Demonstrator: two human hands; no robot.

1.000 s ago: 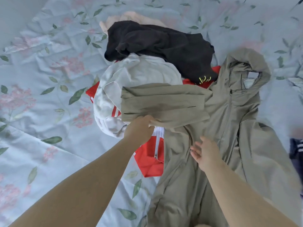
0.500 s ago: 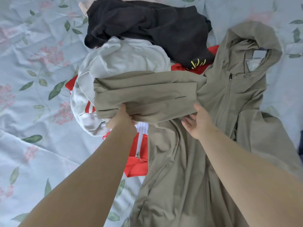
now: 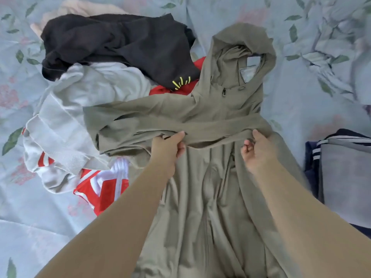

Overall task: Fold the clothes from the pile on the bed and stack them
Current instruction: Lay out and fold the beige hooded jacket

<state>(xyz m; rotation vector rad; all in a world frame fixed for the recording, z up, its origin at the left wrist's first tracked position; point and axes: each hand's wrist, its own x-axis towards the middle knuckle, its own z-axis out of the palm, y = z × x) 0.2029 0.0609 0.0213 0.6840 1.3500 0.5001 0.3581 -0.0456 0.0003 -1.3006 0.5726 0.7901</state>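
An olive hooded jacket (image 3: 216, 197) lies spread on the bed, hood toward the far side. One of its sleeves (image 3: 200, 125) is folded across the chest. My left hand (image 3: 167, 146) grips the sleeve's near edge, thumb on top. My right hand (image 3: 255, 149) pinches the same sleeve further right, fingers curled. To the left lies the pile: a black garment (image 3: 120, 43), a light grey sweatshirt (image 3: 80, 109) and a red-and-white garment (image 3: 102, 187).
The bed has a pale blue floral sheet (image 3: 40, 227). Folded grey and navy clothes (image 3: 345, 177) are stacked at the right edge. A beige garment (image 3: 80, 9) shows behind the black one.
The sleeve has been drawn rightward across the jacket's chest. My right hand, open half a second ago, now pinches it. My left hand moved right with the fabric.
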